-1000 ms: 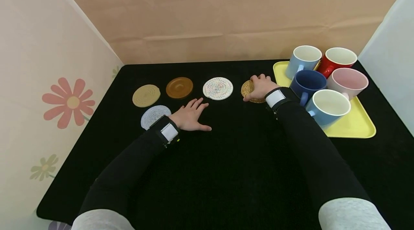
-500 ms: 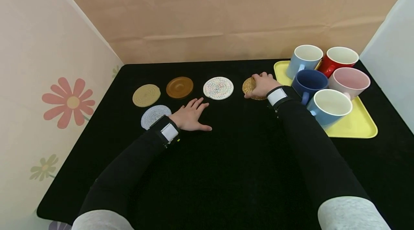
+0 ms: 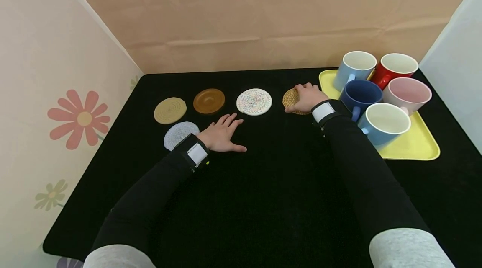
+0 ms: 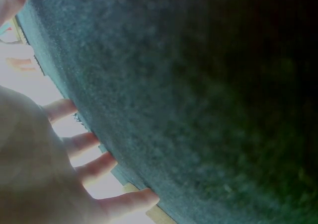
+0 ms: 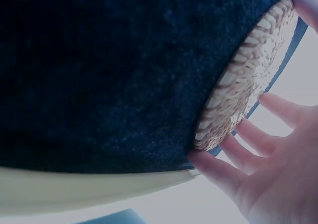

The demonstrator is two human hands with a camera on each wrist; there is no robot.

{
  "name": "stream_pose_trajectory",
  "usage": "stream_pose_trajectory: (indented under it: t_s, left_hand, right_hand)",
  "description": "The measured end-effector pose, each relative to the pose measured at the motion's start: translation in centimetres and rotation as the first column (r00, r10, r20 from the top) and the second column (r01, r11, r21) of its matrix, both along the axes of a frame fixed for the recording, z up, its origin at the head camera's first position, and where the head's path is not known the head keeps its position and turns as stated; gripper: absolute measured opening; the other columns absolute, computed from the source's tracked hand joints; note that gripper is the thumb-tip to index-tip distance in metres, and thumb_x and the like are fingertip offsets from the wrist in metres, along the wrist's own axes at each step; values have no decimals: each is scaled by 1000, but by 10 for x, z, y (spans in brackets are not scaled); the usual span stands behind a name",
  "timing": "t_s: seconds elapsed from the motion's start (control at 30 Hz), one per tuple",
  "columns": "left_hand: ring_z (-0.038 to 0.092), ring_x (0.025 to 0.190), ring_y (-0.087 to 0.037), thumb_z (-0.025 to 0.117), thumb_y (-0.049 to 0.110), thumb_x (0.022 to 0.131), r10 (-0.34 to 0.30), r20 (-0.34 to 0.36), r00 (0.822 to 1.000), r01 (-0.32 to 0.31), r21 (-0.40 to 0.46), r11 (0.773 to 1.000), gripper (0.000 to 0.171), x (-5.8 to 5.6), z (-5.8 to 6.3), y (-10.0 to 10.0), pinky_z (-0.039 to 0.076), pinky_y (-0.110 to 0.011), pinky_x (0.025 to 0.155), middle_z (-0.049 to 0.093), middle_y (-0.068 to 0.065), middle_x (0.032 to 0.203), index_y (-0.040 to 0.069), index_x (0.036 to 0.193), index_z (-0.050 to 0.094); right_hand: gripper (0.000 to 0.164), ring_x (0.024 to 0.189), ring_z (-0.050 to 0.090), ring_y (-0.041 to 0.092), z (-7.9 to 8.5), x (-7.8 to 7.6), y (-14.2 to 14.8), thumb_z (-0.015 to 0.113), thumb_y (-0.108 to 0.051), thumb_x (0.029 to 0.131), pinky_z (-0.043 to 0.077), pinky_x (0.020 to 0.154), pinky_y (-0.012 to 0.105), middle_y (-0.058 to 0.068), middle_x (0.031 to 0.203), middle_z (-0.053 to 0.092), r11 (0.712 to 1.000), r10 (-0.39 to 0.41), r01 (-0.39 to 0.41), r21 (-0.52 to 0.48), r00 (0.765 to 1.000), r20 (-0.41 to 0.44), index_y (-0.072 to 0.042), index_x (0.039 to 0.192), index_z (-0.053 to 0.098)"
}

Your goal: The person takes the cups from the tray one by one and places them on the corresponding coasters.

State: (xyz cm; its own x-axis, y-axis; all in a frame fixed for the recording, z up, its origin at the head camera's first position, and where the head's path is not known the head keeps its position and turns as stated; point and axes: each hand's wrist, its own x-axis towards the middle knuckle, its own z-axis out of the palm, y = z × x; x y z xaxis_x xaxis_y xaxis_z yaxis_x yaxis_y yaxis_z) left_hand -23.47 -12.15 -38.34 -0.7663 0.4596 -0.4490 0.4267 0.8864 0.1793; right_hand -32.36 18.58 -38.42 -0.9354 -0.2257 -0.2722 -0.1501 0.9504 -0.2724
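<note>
My right hand spans a round woven straw coaster, gripping it at its edges. In the right wrist view, thumb and fingers sit at opposite sides of the woven coaster, which lies on the black cloth. My left hand is spread over the black table and holds nothing. Its straight fingers show in the left wrist view. A grey-white round coaster is partly hidden behind the left wrist. Beyond that hand lie a beige coaster, a brown one and a white patterned coaster.
A yellow tray stands at the right. On it are two light blue mugs, a red mug, a dark blue mug and a pink mug. Walls enclose the table's back and sides.
My right hand has shifted the woven coaster slightly away and to the right, mostly in the first half second. My left hand stays in place.
</note>
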Motion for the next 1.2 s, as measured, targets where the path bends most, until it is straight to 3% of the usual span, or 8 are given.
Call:
stream_pose_trajectory:
  t_s: [0.27, 1.2]
  left_hand:
    - [3, 146, -33, 53, 71, 85, -6, -33, 999, 5, -18, 1000, 97, 2, 0, 1, 21, -63, 108, 0, -11, 162, 20, 157, 14]
    - [3, 146, -34, 54, 70, 85, -7, -23, 1000, 7, -19, 1000, 96, 2, 3, 1, 21, -63, 108, 0, -11, 162, 19, 157, 14]
  right_hand:
    - [93, 123, 33, 50, 9, 10, -6, 69, -52, 81, 34, 98, 62, 35, 138, 32, 1000, -8, 8, 3, 1000, -16, 5, 145, 31]
    - [93, 125, 33, 51, 7, 9, -5, 68, -51, 82, 33, 100, 62, 35, 140, 31, 1000, -6, 6, -9, 1000, -5, 4, 146, 29]
